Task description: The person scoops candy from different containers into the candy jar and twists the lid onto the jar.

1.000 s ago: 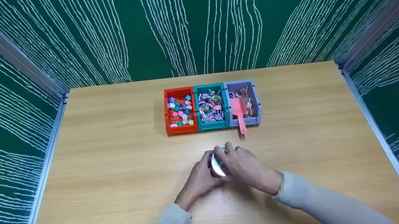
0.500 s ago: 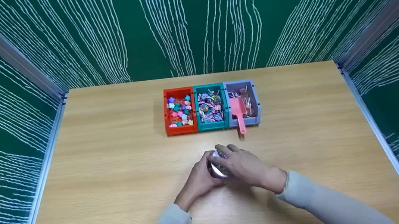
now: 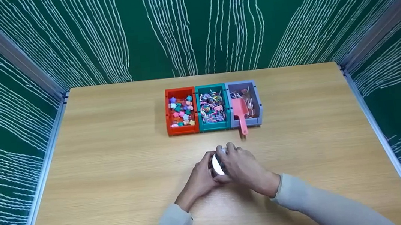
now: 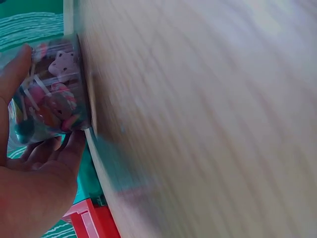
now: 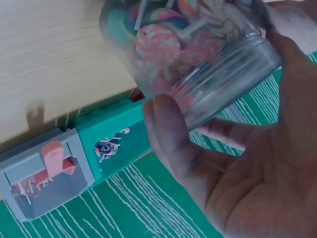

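Note:
A clear jar (image 3: 217, 165) with a shiny round top stands between the two hands at the near middle of the table. Lollipop-shaped and star-shaped pieces show through its wall in the left wrist view, where my left hand (image 4: 44, 188) wraps thumb and fingers around the jar (image 4: 57, 94). From the right, my right hand (image 3: 246, 167) reaches over the jar's top. Its thumb and fingers curl around the clear upper rim in the right wrist view, with the right hand (image 5: 247, 183) covering part of that end. Swirled lollipop charms (image 5: 158, 44) fill the jar there.
Beyond the hands, three joined bins stand in a row: a red bin (image 3: 183, 130) with star charms, a teal bin (image 3: 215, 126) with lollipop charms and a lilac bin (image 3: 260, 111). A pink scoop (image 3: 240, 110) lies in the lilac bin, its handle over the front edge.
My right hand shifts its grip on the jar's top: its fingers stretch across half a second ago, then draw back with the wrist lower left. The left hand stays around the jar.

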`<action>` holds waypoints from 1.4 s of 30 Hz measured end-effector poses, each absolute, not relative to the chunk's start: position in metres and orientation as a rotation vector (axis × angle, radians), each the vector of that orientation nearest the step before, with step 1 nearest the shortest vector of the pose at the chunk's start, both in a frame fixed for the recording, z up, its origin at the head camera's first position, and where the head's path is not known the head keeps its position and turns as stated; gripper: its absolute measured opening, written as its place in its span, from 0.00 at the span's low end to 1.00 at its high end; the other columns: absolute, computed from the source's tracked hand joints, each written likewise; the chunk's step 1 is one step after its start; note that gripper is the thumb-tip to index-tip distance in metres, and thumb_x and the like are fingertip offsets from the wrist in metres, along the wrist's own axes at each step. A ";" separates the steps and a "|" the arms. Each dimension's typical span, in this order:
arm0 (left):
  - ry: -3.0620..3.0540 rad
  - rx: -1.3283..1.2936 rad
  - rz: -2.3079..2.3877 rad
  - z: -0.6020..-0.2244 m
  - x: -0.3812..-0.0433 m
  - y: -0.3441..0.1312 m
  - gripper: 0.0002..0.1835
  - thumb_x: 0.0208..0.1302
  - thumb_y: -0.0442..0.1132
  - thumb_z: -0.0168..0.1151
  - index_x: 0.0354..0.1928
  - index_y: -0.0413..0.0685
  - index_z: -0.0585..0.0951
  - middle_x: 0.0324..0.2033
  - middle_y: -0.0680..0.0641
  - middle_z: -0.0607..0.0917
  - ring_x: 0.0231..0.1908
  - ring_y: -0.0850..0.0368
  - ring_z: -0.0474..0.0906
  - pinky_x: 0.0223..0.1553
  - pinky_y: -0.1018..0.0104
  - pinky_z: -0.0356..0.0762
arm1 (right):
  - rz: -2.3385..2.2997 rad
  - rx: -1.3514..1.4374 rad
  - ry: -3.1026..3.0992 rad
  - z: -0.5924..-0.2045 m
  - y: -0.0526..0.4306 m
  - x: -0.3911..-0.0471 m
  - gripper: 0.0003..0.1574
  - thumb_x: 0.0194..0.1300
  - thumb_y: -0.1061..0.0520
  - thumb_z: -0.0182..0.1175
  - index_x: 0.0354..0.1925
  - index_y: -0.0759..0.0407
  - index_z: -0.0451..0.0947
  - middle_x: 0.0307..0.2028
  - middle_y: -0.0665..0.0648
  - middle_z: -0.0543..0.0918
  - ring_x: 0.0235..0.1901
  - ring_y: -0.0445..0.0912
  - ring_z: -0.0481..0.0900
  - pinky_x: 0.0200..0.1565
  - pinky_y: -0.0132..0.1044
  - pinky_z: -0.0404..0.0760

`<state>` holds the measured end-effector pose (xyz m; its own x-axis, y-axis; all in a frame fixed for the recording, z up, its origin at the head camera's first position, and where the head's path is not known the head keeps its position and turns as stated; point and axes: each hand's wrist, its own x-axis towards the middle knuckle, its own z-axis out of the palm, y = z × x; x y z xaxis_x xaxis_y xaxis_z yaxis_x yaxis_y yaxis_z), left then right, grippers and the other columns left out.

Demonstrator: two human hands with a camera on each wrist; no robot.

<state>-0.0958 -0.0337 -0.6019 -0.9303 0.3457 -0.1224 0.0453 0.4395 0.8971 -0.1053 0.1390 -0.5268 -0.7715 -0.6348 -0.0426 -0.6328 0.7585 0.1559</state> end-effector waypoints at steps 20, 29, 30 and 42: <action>2.379 0.295 1.467 -0.601 -0.095 -0.031 0.45 0.56 0.40 0.82 0.74 0.48 0.68 0.71 0.41 0.77 0.70 0.45 0.75 0.71 0.54 0.72 | 0.064 1.148 -2.991 -0.519 0.149 -0.109 0.50 0.61 0.32 0.75 0.66 0.62 0.71 0.48 0.68 0.78 0.34 0.55 0.83 0.34 0.46 0.90; 2.393 0.305 1.437 -0.602 -0.095 -0.032 0.46 0.59 0.42 0.81 0.75 0.44 0.66 0.72 0.39 0.75 0.71 0.44 0.74 0.72 0.52 0.71 | -0.198 1.060 -3.060 -0.523 0.145 -0.103 0.64 0.64 0.15 0.55 0.79 0.57 0.62 0.59 0.71 0.76 0.43 0.59 0.83 0.38 0.47 0.89; 2.390 0.302 1.434 -0.601 -0.095 -0.032 0.48 0.58 0.43 0.82 0.76 0.44 0.65 0.73 0.39 0.75 0.72 0.44 0.72 0.73 0.52 0.69 | -0.117 1.111 -3.084 -0.521 0.147 -0.105 0.63 0.64 0.18 0.59 0.80 0.54 0.59 0.65 0.72 0.73 0.49 0.63 0.83 0.43 0.52 0.89; 2.333 0.235 1.470 -0.599 -0.094 -0.035 0.47 0.56 0.42 0.83 0.75 0.54 0.67 0.72 0.46 0.76 0.72 0.49 0.72 0.75 0.49 0.66 | 0.429 1.490 -3.107 -0.509 0.160 -0.124 0.49 0.63 0.70 0.73 0.76 0.49 0.67 0.62 0.69 0.73 0.44 0.58 0.85 0.49 0.52 0.89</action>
